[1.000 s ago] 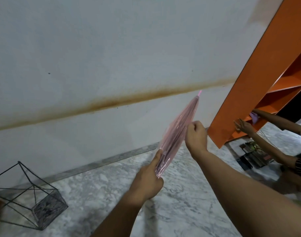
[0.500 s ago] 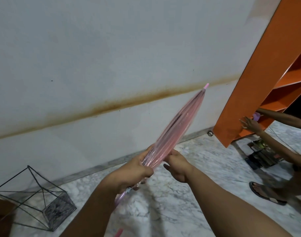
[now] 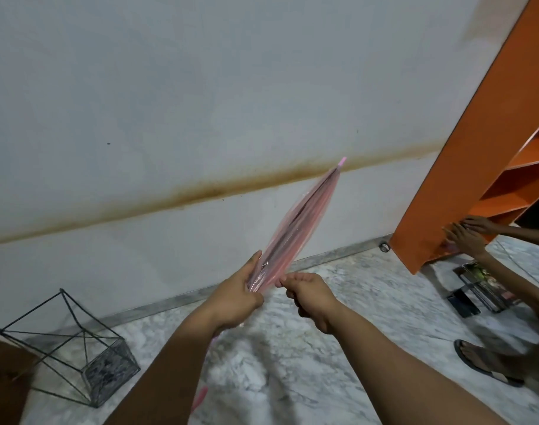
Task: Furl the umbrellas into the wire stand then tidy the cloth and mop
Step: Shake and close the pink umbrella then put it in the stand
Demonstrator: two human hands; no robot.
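At the far left, a black wire stand of thin rods with a dark mesh base [image 3: 69, 348] sits tilted on the grey-veined white marble floor [image 3: 292, 357], close to the wall and well apart from the hands. Behind it runs the pale wall [image 3: 200, 87] with a long brown stain line [image 3: 170, 197] across it.

Toward the middle, the left hand [image 3: 236, 297] has its fingers curled round the lower part of a closed pink translucent umbrella [image 3: 298, 222], the thumb lying along the canopy. The umbrella slants up and to the right, its small pink tip [image 3: 433, 161] reaching the stain line; a pink piece of its handle [image 3: 199, 397] shows below the left forearm.

Just right of that, the right hand [image 3: 308, 294] is curled, its fingertips pinching the canopy's edge beside the left hand.

Further right, a tall orange shelf unit [image 3: 476, 154] leans across the corner. At its lowest shelf another person's two hands [image 3: 467, 237] rest, fingers spread. Below them dark flat items [image 3: 482, 289] lie on the floor, too blurred to identify, and a sandalled foot [image 3: 485, 361] shows at the right edge
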